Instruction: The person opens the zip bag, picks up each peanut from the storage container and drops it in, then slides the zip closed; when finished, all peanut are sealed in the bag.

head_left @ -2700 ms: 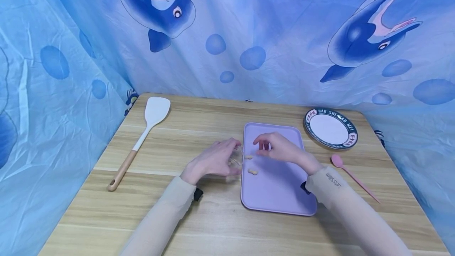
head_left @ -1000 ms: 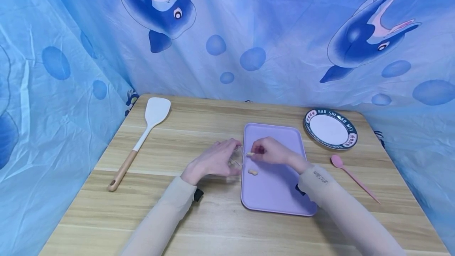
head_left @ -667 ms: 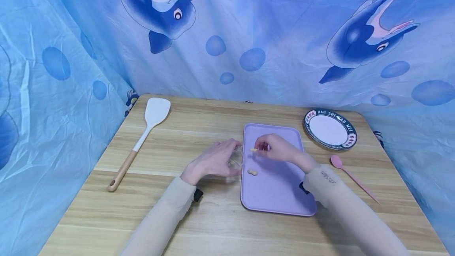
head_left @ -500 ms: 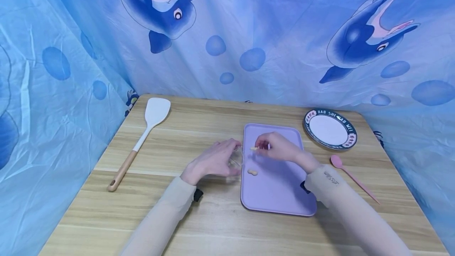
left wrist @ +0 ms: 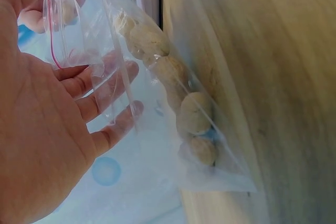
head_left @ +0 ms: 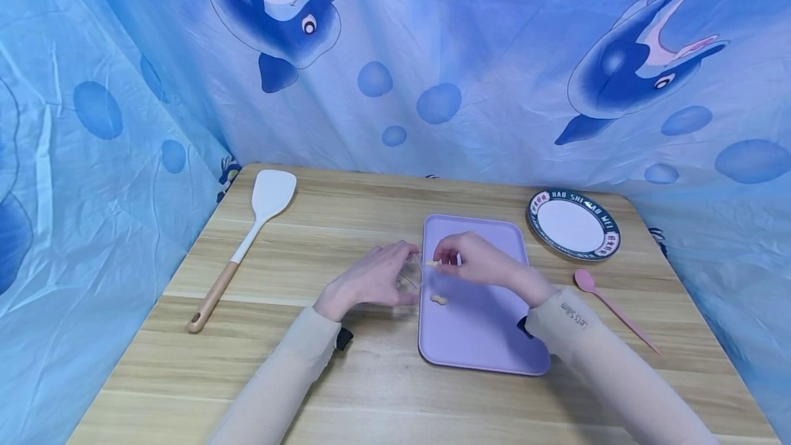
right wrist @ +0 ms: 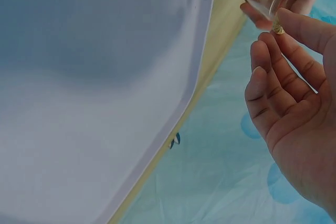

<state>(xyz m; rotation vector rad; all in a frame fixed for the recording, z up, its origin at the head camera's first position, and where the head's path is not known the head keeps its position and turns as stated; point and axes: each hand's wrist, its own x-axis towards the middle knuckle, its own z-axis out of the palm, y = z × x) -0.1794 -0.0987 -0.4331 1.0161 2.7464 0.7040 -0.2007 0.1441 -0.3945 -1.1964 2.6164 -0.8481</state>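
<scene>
At the far left of the light wooden table [head_left: 346, 218] we see a white spatula with a wooden handle [head_left: 250, 235] lying flat, well apart from our hands. Moving right, our left hand [head_left: 371, 279] rests at the left edge of the lilac rectangular plastic tray [head_left: 478, 335]; its fingers curl round the mouth of a clear zip-top plastic bag [left wrist: 157, 103] and hold it open; the left wrist view shows the bag lying against the wood with several pale shelled peanuts [left wrist: 194, 114] lined up along its lower fold. Just beside that hand, over the tray's left side, our right hand [head_left: 476, 261] pinches one small tan peanut [head_left: 432, 264] between thumb and forefinger, its tip right at the bag's opening; the other fingers of this hand are loosely bent and hold nothing; in the right wrist view the nut shows only as a small speck at the fingertip, close to the bag's red-striped rim. A second tan peanut [head_left: 439, 299] lies loose on the tray, near its left rim and just below the two hands. Further right, beyond the tray, a round white plate with a dark lettered rim [head_left: 574, 224] sits on the table; below it lies a pink plastic spoon [head_left: 612, 306], angled towards the near right corner.
</scene>
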